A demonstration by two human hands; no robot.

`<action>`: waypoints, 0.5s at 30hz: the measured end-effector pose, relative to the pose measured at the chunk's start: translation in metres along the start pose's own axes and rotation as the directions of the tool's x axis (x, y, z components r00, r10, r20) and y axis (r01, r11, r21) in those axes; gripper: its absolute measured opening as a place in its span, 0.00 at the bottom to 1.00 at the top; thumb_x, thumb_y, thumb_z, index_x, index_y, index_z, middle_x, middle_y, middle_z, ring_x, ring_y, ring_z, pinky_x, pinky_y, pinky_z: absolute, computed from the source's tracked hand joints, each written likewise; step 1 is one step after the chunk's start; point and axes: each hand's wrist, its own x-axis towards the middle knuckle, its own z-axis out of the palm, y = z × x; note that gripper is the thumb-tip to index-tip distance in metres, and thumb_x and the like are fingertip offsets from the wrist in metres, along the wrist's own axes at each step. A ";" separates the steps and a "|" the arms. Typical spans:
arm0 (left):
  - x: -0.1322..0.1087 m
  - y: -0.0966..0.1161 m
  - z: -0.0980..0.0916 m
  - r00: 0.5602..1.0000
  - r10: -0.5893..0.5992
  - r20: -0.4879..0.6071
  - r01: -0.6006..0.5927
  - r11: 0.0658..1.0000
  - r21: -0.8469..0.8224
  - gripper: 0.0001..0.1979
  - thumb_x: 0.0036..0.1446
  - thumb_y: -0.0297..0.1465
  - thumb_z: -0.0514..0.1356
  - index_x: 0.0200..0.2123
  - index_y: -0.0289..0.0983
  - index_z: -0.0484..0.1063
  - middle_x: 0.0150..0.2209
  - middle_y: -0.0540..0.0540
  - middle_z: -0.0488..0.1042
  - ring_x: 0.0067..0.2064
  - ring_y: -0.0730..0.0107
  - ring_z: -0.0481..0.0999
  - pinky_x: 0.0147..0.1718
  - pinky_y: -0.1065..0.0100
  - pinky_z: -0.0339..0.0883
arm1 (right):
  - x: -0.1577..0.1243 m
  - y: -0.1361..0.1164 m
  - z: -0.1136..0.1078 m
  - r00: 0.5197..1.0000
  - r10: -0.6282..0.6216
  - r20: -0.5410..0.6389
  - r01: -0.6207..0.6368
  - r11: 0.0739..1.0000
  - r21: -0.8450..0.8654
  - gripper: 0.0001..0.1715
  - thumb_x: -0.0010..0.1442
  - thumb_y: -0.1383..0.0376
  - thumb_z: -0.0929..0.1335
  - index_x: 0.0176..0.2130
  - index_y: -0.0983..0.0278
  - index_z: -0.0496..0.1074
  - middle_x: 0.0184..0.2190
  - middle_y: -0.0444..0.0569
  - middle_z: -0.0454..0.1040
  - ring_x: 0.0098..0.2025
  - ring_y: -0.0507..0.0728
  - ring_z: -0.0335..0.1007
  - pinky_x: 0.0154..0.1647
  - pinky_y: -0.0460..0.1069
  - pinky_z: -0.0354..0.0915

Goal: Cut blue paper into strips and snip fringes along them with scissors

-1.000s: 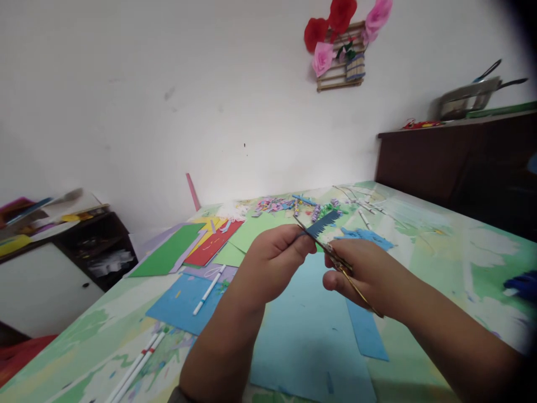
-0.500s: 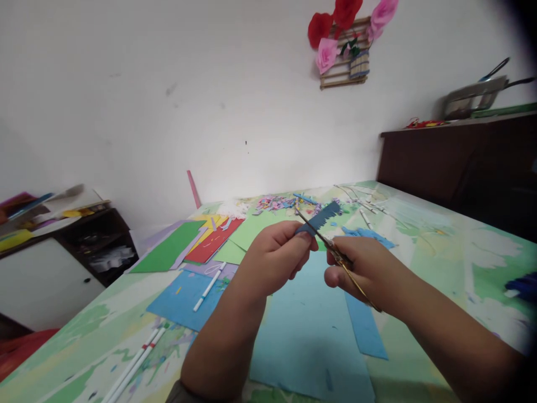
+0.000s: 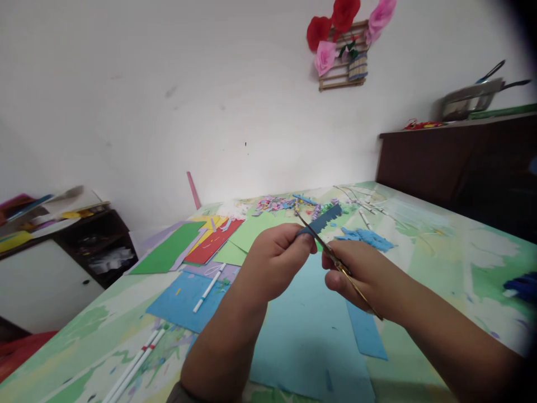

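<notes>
My left hand [image 3: 279, 258] pinches one end of a dark blue paper strip [image 3: 325, 219], whose lower edge is cut into a fringe. Gold-coloured scissors [image 3: 342, 267] are gripped in my right hand [image 3: 364, 277], and their blades cross the strip close to my left thumb. Both hands are held above a light blue sheet [image 3: 310, 324] on the table. Under its right side a narrower blue piece [image 3: 367, 333] sticks out. Crumpled blue paper [image 3: 364, 238] lies beyond my right hand.
Left of my hands lie a green sheet [image 3: 168, 249], a red sheet [image 3: 213, 240] and a blue sheet [image 3: 180, 299] with a white stick [image 3: 210, 288] on it. Colourful paper scraps [image 3: 274, 205] are heaped near the wall. A dark cabinet [image 3: 440, 162] stands at the right.
The scissors and my right hand have shifted slightly down. The strip stays in my left hand, with its free end a little lower and further right.
</notes>
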 end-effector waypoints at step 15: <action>-0.003 0.005 -0.005 0.994 -0.067 0.084 0.083 0.976 -0.202 0.11 0.52 0.33 0.51 0.21 0.35 0.63 0.14 0.56 0.53 0.17 0.82 0.51 0.16 0.76 0.46 | -0.001 -0.004 -0.005 0.997 0.082 0.000 -0.082 0.996 -0.026 0.34 0.48 0.37 0.53 0.27 0.64 0.62 0.19 0.45 0.63 0.22 0.52 0.58 0.22 0.46 0.52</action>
